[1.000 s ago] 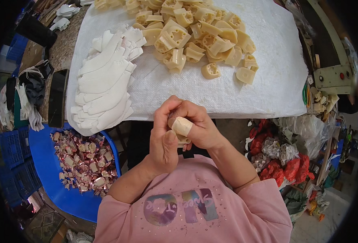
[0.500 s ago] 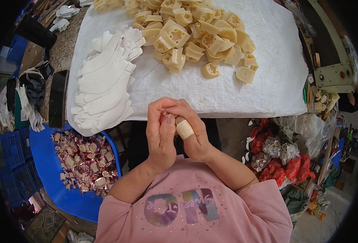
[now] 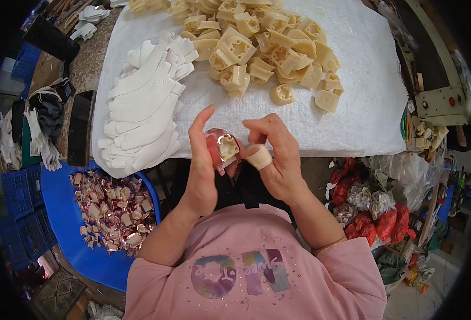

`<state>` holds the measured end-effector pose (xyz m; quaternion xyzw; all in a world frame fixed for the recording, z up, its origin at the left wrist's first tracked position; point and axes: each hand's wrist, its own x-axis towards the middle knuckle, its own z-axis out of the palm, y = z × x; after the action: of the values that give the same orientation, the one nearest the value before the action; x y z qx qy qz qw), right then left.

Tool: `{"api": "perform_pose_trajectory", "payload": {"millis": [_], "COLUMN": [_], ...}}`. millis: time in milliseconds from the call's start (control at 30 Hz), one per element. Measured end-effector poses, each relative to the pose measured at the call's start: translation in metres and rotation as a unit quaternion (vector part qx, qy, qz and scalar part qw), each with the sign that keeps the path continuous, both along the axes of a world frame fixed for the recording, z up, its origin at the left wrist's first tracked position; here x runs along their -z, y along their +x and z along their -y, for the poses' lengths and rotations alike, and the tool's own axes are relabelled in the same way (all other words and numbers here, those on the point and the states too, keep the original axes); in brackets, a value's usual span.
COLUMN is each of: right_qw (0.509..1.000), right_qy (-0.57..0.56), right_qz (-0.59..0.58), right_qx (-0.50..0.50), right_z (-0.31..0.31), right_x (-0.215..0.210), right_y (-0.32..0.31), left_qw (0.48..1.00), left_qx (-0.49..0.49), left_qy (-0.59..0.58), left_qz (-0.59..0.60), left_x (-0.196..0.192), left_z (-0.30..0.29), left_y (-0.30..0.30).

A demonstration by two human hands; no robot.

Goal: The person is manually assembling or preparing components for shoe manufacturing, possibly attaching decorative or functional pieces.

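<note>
A shoe heel [image 3: 227,147], wrapped in glossy pink material with its cream plastic hollow facing up, rests in my left hand [image 3: 198,169]. The left thumb stands out straight while the fingers support the heel from below and behind, partly hidden. Just to the right, my right hand [image 3: 285,160] has its fingers bent and apart, holding nothing; whether it touches the heel's edge I cannot tell. A cream band [image 3: 259,156] wraps the right thumb. Beyond my hands, bare cream plastic heels [image 3: 280,95] lie heaped on the white woven sheet [image 3: 331,130] covering the table.
Overlapping white curved cut pieces [image 3: 139,114] lie at the table's left, beside a dark phone [image 3: 81,128]. A blue tub [image 3: 65,213] below holds many pink-covered heels [image 3: 118,210]. Red and clear plastic bags [image 3: 371,213] pile up at right, under a pale machine frame [image 3: 440,104].
My hands were clasped together around the heel; now they have parted. The right hand has moved off to the right, and the heel shows in the left hand.
</note>
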<state>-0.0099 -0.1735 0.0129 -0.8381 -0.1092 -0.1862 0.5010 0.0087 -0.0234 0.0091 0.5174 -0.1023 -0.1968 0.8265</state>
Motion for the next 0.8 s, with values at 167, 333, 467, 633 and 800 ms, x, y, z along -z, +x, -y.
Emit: {"api": "perform_pose_trajectory", "payload": {"millis": [167, 333, 467, 633, 800], "right_qw": [0.977, 0.975, 0.986, 0.989, 0.966], "right_qy": [-0.011, 0.122, 0.111, 0.093, 0.191], "right_qz": [-0.205, -0.175, -0.123, -0.099, -0.169], "right_qx": [-0.052, -0.056, -0.029, -0.059, -0.045], "right_z": [-0.004, -0.001, -0.005, -0.021, -0.030], "right_x": [-0.024, -0.002, 0.008, 0.005, 0.002], "right_y": [0.001, -0.005, -0.005, -0.010, -0.011], "left_qw": [0.944, 0.954, 0.998, 0.997, 0.998], "left_qx": [-0.016, 0.032, 0.044, 0.011, -0.003], "left_qy": [0.139, 0.208, 0.048, -0.069, -0.053], "left_qz": [0.297, 0.216, 0.023, 0.016, 0.040], "left_x": [0.011, -0.001, 0.000, 0.001, 0.007], "left_z": [0.001, -0.002, -0.006, 0.010, 0.014], "left_y": [-0.001, -0.003, -0.005, -0.013, -0.017]}}
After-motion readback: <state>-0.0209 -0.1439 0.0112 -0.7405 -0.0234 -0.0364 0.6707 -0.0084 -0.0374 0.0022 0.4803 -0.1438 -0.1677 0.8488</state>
